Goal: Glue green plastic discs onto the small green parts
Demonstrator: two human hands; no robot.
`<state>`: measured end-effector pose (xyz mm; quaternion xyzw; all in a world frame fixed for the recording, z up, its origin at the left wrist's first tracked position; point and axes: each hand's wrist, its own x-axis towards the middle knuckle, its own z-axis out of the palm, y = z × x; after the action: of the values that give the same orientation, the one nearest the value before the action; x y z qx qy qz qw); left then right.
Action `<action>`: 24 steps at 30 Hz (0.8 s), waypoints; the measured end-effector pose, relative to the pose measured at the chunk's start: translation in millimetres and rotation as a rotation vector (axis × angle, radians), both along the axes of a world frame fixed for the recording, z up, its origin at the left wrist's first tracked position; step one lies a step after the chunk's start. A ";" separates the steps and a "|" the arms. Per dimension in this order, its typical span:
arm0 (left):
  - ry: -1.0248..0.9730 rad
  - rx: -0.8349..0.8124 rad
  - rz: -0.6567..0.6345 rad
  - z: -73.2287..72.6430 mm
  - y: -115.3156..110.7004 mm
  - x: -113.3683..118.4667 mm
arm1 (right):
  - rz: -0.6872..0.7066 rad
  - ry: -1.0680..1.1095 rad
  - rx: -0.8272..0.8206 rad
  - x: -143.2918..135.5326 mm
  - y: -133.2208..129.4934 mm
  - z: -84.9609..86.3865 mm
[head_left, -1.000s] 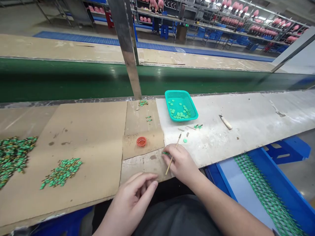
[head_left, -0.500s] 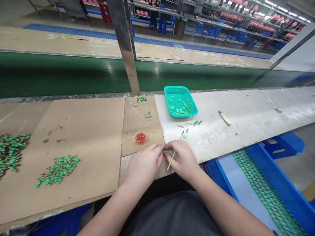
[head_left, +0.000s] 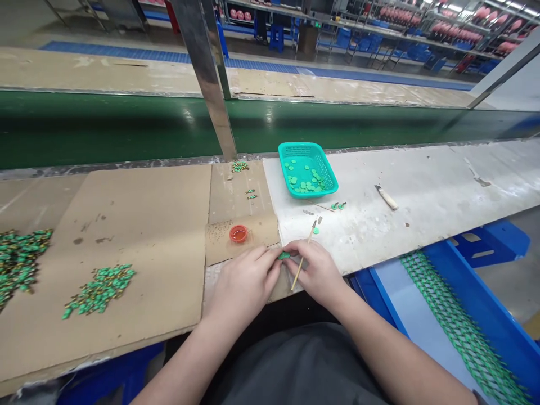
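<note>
My left hand (head_left: 247,278) is closed, its thumb and fingertips pinching a small green disc (head_left: 284,255) at the table's front edge. My right hand (head_left: 318,271) meets it there, fingertips touching the disc. A thin paintbrush (head_left: 302,260) with a dark tip is tucked in my right hand, tip pointing away from me. Just beyond the brush lies a loose green disc (head_left: 316,230). Left of the brush, past my left hand, stands a small red cup (head_left: 238,234) with liquid in it. Some of the held disc is hidden by fingers.
A turquoise basket (head_left: 329,188) holds several green discs. Green-and-brown small parts (head_left: 101,288) lie heaped on cardboard at left. A white-handled knife (head_left: 386,198) rests on the right. Below the table's right edge, a blue tray (head_left: 464,292) holds rows of green pieces.
The green disc between my fingertips has turned and shows more of its face. Both hands stay nearly in place, and the brush is still held. The view has shifted slightly.
</note>
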<state>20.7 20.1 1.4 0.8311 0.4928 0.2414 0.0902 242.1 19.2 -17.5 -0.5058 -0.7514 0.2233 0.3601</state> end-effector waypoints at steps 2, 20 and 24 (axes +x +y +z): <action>0.014 -0.007 -0.019 1.1 8.1 4.2 | -0.001 -0.005 -0.011 2.5 0.0 0.2; -0.007 0.033 0.037 -3.2 -18.5 -6.0 | 0.025 -0.026 0.002 18.7 -2.1 8.9; -0.028 0.004 -0.012 2.0 -14.8 -16.8 | 0.028 -0.042 0.015 20.9 -2.4 10.0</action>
<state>3.9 5.3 3.4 0.8307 0.4862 0.2534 0.0968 263.0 16.9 -7.4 -0.4971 -0.7675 0.2117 0.3449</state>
